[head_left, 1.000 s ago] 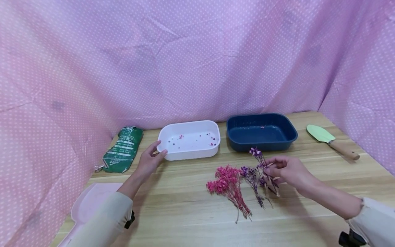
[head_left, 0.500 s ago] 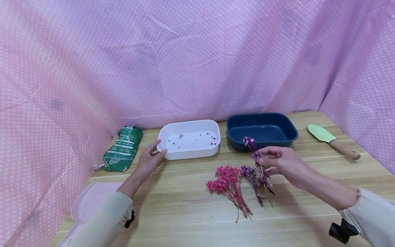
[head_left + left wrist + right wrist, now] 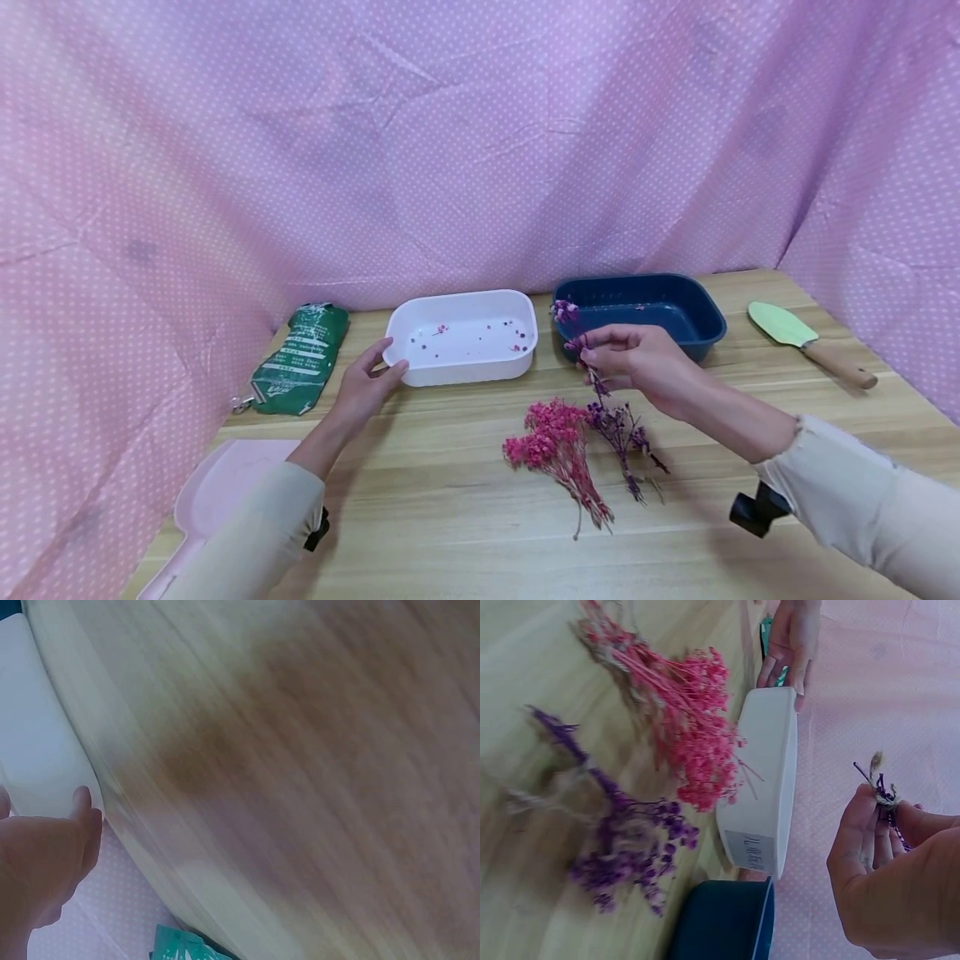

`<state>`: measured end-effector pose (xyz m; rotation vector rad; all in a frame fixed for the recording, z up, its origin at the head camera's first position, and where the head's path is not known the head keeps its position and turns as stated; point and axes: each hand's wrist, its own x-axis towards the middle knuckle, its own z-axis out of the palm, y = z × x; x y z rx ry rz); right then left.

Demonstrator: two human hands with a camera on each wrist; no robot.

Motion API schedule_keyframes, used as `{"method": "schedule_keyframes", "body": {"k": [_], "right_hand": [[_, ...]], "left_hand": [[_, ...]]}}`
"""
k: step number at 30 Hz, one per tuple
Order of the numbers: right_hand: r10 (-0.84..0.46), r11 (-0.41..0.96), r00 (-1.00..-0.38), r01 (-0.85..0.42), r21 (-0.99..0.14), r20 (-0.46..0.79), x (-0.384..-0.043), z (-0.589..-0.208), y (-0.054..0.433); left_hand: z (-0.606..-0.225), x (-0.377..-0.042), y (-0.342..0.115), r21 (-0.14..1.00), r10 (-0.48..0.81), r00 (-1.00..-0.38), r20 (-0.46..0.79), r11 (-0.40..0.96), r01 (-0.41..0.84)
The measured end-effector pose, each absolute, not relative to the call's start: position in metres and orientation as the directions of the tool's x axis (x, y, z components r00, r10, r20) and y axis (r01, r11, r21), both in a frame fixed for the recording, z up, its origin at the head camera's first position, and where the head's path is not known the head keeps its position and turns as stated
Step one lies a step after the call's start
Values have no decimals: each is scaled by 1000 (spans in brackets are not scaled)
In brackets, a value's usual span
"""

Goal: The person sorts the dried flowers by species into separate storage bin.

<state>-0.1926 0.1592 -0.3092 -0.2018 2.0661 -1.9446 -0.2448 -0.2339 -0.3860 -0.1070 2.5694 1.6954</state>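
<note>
My left hand [image 3: 363, 385] holds the left end of a white plastic tub [image 3: 468, 372], thumb at its front corner and fingers at the side. Small pink and purple flower bits lie scattered in the tub. My right hand [image 3: 648, 367] pinches a sprig of purple dried flowers [image 3: 564, 312] by its stems, raised above the table; in the right wrist view a bit of twine [image 3: 886, 799] shows at the stems. Below it lie another purple dried bunch [image 3: 617, 427] and a pink dried bunch [image 3: 551, 433]. A dark blue tub [image 3: 705, 333] stands behind the right hand.
A green packet [image 3: 303, 358] lies left of the white tub. A pink scoop-shaped piece [image 3: 225, 483] is partly hidden by the left sleeve. A trowel [image 3: 783, 327] with green blade and wooden handle lies at the right. Pink dotted cloth [image 3: 480, 150] hangs behind the table.
My right hand has lifted the purple sprig off the table and carried it left and up, toward the gap between the tubs. The left hand stays at the white tub.
</note>
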Motion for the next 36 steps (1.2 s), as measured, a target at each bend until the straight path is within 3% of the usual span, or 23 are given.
{"method": "schedule_keyframes", "body": {"k": [11,21,25,30,36], "right_hand": [[-287,58,-951,107,-993,-120,-228,-301,126],[-174,128,-968,158,-979,-179,-279,-303,92],[-151,92,-968,189,-978,-202,-297,-304,82],[-118,40,-970,207,-977,-211,-311,-306,73],[-108,91,-973,196,-976,-205,-322,-319,65]], "left_hand": [[-387,-245,-235,918,-36,-994,-99,381,-105],[-388,-244,-237,914,-34,-994,-103,391,-108],[-388,-245,-236,915,-30,-994,-106,390,-109],[-387,-246,-235,914,-27,-994,-102,393,-105],[-386,-245,-234,935,-17,-997,-76,348,-77]]}}
